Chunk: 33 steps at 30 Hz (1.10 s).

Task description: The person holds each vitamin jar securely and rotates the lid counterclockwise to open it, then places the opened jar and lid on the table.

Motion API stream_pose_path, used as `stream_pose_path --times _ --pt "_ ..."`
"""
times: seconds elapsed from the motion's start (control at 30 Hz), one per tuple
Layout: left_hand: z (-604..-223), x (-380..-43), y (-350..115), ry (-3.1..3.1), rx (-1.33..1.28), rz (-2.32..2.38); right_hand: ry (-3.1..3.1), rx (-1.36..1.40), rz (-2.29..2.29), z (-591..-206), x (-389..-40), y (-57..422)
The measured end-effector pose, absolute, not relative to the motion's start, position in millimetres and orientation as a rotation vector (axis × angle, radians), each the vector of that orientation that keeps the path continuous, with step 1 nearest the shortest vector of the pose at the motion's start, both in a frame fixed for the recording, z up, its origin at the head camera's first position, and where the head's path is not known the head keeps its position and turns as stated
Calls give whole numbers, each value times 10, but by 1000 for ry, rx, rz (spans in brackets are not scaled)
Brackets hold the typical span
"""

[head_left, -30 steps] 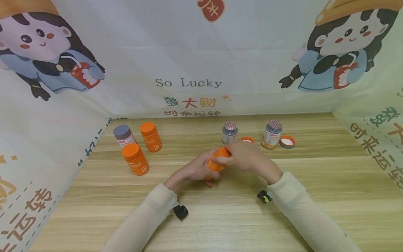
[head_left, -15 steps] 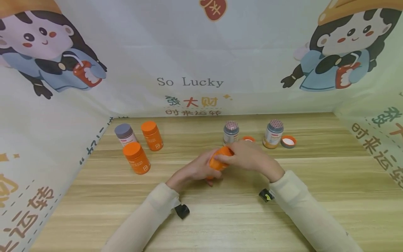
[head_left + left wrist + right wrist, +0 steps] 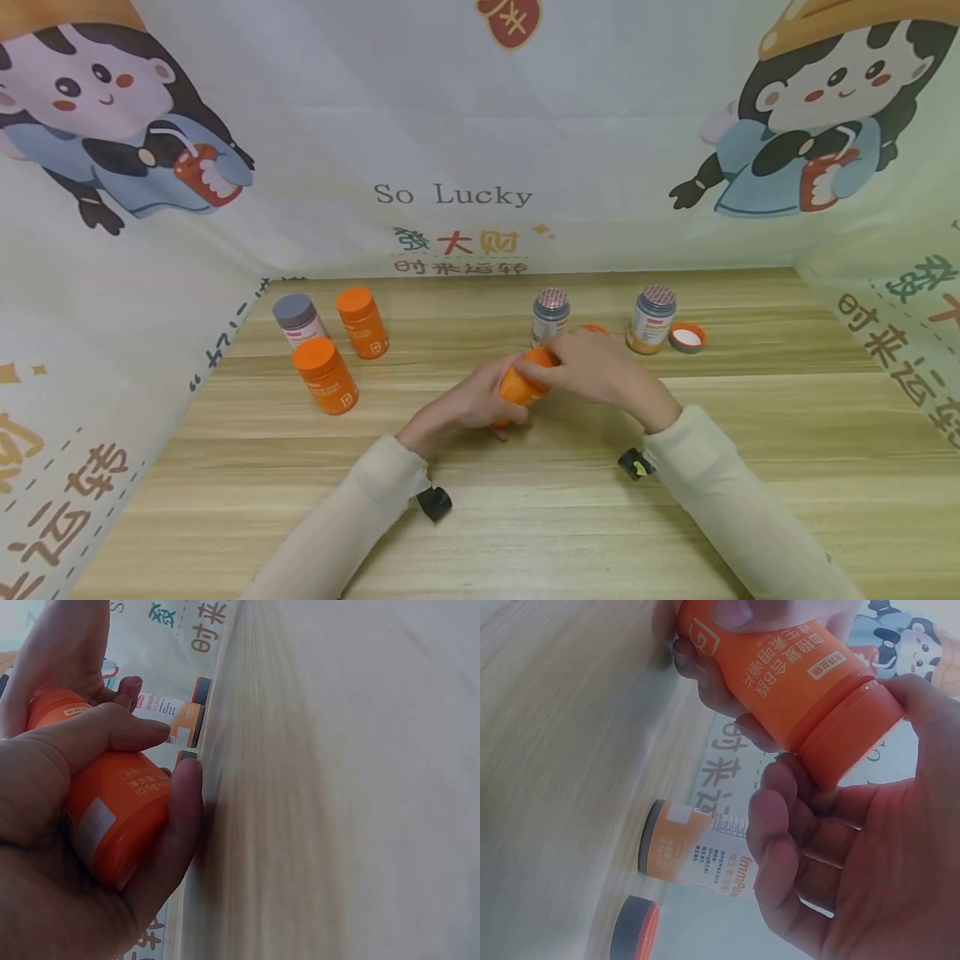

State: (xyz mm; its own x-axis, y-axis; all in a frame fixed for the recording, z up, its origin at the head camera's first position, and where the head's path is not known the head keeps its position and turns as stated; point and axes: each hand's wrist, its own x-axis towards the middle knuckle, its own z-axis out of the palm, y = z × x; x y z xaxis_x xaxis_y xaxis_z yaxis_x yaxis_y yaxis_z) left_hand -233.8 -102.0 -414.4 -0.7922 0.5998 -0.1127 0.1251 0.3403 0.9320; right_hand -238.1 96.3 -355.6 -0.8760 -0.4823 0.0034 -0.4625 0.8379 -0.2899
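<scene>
My left hand [image 3: 476,402] grips the body of an orange bottle [image 3: 517,388], which is tilted above the table. In the left wrist view, the thumb and fingers wrap around the bottle [image 3: 116,787] near its base. At the upper end, my right hand [image 3: 603,368] holds the orange screw cap [image 3: 853,733] between thumb and curled fingers. The cap sits on the bottle neck, as the right wrist view shows. Right behind the hands stands a grey-necked bottle [image 3: 551,315] without its cap, its patterned seal on top. A cap [image 3: 594,328] beside it is mostly hidden by my right hand.
Another uncapped bottle [image 3: 652,321] stands further right, with an upturned cap [image 3: 687,337] next to it. At the left are two orange bottles [image 3: 326,377] and a bottle with a grey-purple lid [image 3: 296,313]. A printed cloth [image 3: 450,142] walls the back of the table.
The right hand's thumb and fingers have shifted slightly around the cap. The left hand keeps its hold on the bottle. The head view has moved a little.
</scene>
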Motion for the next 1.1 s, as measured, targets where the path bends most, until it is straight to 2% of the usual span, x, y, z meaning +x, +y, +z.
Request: stream_pose_path --times 1.1 --pt "-4141 -2330 -997 2202 599 1458 2909 -784 -497 -3502 -2402 1060"
